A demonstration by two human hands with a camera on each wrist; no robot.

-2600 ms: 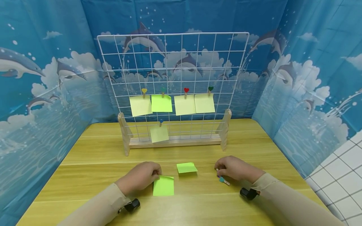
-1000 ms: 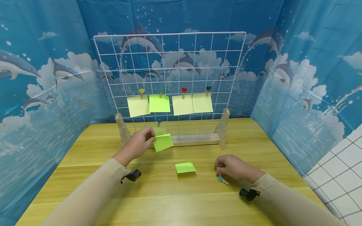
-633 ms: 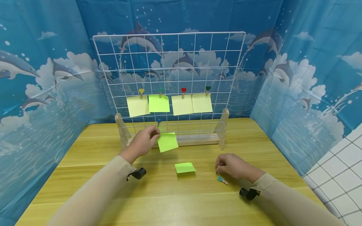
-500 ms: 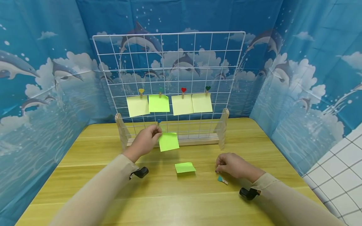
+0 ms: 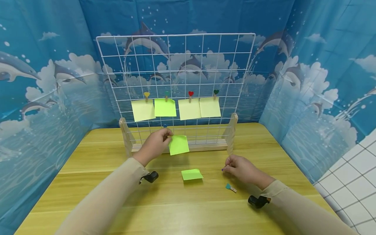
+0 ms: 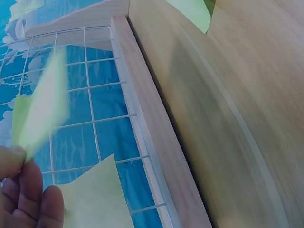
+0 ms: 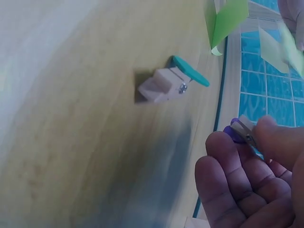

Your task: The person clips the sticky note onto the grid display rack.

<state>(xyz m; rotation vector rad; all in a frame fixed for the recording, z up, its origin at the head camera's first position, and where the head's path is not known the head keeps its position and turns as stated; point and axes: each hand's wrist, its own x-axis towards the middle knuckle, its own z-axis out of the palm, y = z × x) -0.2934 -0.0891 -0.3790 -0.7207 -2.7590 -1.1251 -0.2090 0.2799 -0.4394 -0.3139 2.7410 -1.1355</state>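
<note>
My left hand [image 5: 156, 143] pinches a bright green sticky note [image 5: 179, 145] by its upper left corner, in front of the lower part of the white wire grid [image 5: 202, 71]. In the left wrist view that note is blurred. Between the thumb and fingers of my right hand [image 5: 243, 169] is a small wooden clothespin [image 7: 248, 135] with a purple ornament, held just above the table. Below that hand, a clothespin with a teal heart [image 5: 231, 188] lies on the wood. A second green sticky note [image 5: 192, 174], slightly curled, lies between the hands.
Yellow and green notes hang along the grid from heart clothespins, among them a pale yellow note [image 5: 189, 109] under a red heart clothespin [image 5: 190, 94]. A lower pale note [image 6: 97, 197] is mostly hidden behind my left hand. Wooden feet [image 5: 232, 135] support the grid.
My left hand took the green note off the table, lifted it to the lower grid and moved right with it. My right hand picked up the purple clothespin and rose slightly.
</note>
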